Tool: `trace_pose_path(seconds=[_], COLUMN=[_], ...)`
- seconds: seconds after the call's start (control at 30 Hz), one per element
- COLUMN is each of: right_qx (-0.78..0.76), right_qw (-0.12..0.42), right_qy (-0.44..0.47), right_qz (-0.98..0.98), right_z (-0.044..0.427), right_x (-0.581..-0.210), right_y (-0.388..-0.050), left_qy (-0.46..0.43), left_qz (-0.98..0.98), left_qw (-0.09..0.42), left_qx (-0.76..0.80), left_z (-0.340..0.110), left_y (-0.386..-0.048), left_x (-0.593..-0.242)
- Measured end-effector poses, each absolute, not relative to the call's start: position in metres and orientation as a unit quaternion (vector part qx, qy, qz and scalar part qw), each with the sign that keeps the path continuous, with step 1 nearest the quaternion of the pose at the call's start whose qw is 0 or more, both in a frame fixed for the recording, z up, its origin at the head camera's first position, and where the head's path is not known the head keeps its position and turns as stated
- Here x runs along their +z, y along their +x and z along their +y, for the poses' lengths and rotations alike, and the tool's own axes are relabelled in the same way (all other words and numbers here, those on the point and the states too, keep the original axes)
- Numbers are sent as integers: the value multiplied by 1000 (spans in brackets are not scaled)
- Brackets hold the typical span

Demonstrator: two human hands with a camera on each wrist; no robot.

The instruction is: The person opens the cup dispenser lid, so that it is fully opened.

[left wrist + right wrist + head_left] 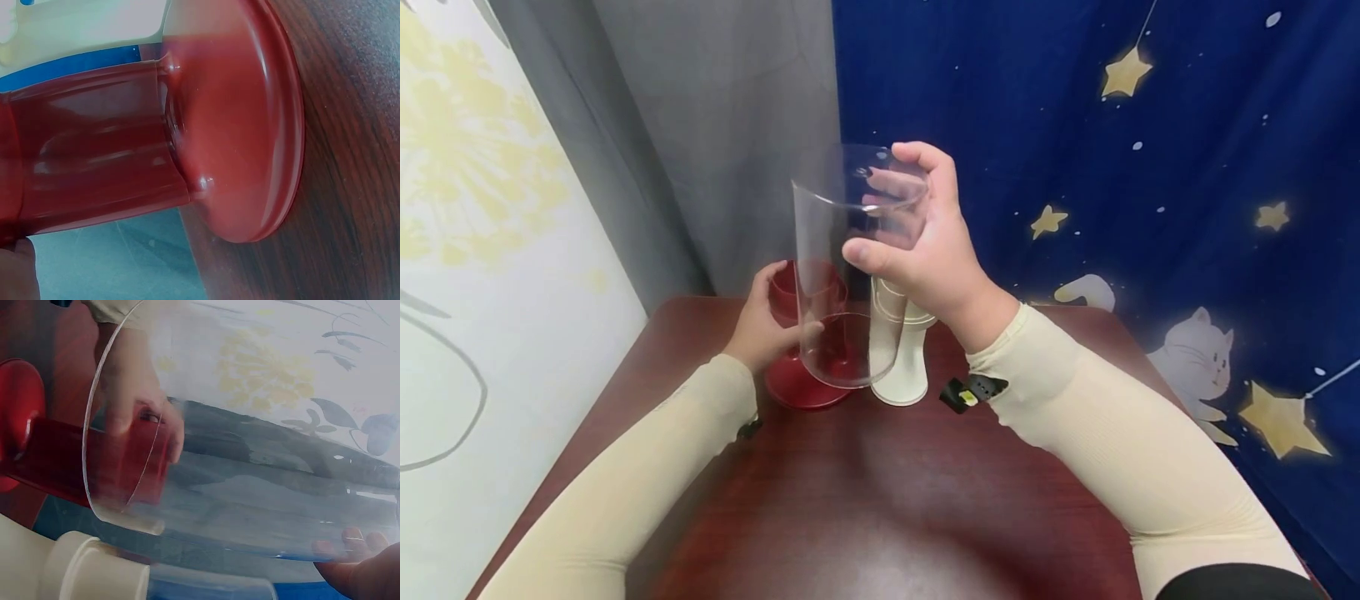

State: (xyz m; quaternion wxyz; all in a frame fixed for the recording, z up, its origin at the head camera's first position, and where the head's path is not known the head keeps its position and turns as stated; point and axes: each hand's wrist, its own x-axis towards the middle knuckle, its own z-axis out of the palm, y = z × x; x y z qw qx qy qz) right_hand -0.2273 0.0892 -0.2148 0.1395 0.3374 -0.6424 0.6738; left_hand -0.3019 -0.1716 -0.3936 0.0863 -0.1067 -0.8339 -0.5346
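Head view: holds a clear cylinder (831, 283) in the right hand (940, 246), nearly upright and raised above the dark red table (925, 483), thumb along the near side, other fingers parted and curled about the far side, partly visible through the wall. Grips a red stand (786, 383) near its top with the left hand (760, 325), thumb set apart from the fingers, wide round foot down on the table. Just right of the red stand, a white stand (913, 362), also on the table and partly behind the cylinder. At the back, a grey curtain (730, 125) and a blue curtain (1015, 125) with yellow stars.

Left wrist view: looks along the red stand from its body to its flared foot, flat on the table. Shows only a bit of the left hand at the lower left corner, against the edge of the red body; cannot tell the spread of the fingers from here.

Right wrist view: looks through the cylinder, open rim toward the left. Shows fingertips of the right hand side by side at the lower right, through the clear wall. Beyond the wall, the left hand bent around the red stand's upper end; cannot tell any contact between stand and cylinder. At the lower left, the white stand with a clear tube (212, 584) at its top.
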Motion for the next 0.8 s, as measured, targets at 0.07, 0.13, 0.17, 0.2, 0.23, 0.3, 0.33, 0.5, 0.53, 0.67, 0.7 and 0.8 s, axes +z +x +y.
trace_pose_path(seconds=[0.07, 0.13, 0.17, 0.2, 0.23, 0.3, 0.33, 0.5, 0.53, 0.67, 0.7, 0.8], right_qx=[671, 673, 674, 674, 677, 682, 684, 692, 694, 705, 709, 712], right_qw=[140, 138, 137, 136, 134, 130, 128, 123, 123, 121, 117, 114], right_qy=[334, 331, 330, 330, 331, 336, 337, 354, 357, 368, 369, 364], right_qz=[-647, -647, -647, -646, -644, -637, -633, -617, -612, -594, -590, -590], right_z=[95, 101, 104, 108, 111, 118, 121, 136, 138, 148, 150, 157], right_x=[-220, -225, -228, -230, -233, -239, -243, -260, -263, -274, -276, -282], right_y=[-223, -220, -218, -217, -216, -214, -213, -208, -206, -200, -199, -196], left_qy=[-111, -117, -121, -123, -126, -126, -128, -130, -130, -131, -131, -132], left_qz=[-834, -835, -836, -836, -836, -837, -836, -836, -836, -836, -836, -835], left_qw=[90, 99, 104, 106, 108, 111, 113, 115, 115, 118, 119, 123], left_qx=[-534, -528, -526, -524, -524, -521, -521, -521, -520, -519, -519, -520], left_z=[-173, -174, -174, -174, -174, -173, -173, -173, -173, -172, -172, -171], left_y=[-303, -305, -306, -307, -308, -310, -310, -309, -308, -306, -306, -306], left_x=[-394, -396, -396, -396, -397, -398, -398, -398, -397, -396, -397, -397])
